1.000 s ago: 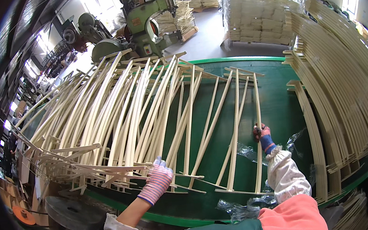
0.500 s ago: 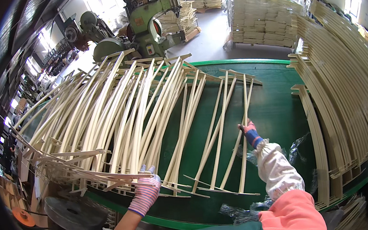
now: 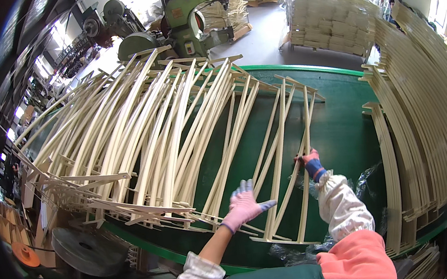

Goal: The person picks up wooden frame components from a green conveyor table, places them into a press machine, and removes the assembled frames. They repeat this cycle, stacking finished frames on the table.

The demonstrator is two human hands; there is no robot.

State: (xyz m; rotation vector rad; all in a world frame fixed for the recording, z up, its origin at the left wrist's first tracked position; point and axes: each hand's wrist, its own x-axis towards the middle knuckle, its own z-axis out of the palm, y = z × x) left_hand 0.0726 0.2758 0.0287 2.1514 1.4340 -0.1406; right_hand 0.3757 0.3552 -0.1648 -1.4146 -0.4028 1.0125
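Observation:
My left hand (image 3: 244,207), in a striped pink glove with grey fingertips, is open with thumb and fingers spread. It hovers over or near the front ends of the pale slatted frames and holds nothing. My right hand (image 3: 310,164), in a pink and blue glove, closes around the long bars of the rightmost pale frame (image 3: 305,196). That frame has two long narrow bars joined by short crosspieces at its ends. More such frames lie crossed and overlapping, building to a thick heap (image 3: 140,132) on the left.
A green-topped table (image 3: 338,126) carries everything. Upright rows of stacked frames (image 3: 425,116) stand on its right. Crumpled clear plastic film (image 3: 292,257) lies at the near edge. Beyond are a green press machine (image 3: 188,19) and a wrapped pallet stack (image 3: 331,20). A dark round disc (image 3: 88,251) sits at lower left.
My left hand has left the front edge of the heap and moved right, its fingers now spread. My right hand keeps its grip on the rightmost frame. The view has shifted slightly.

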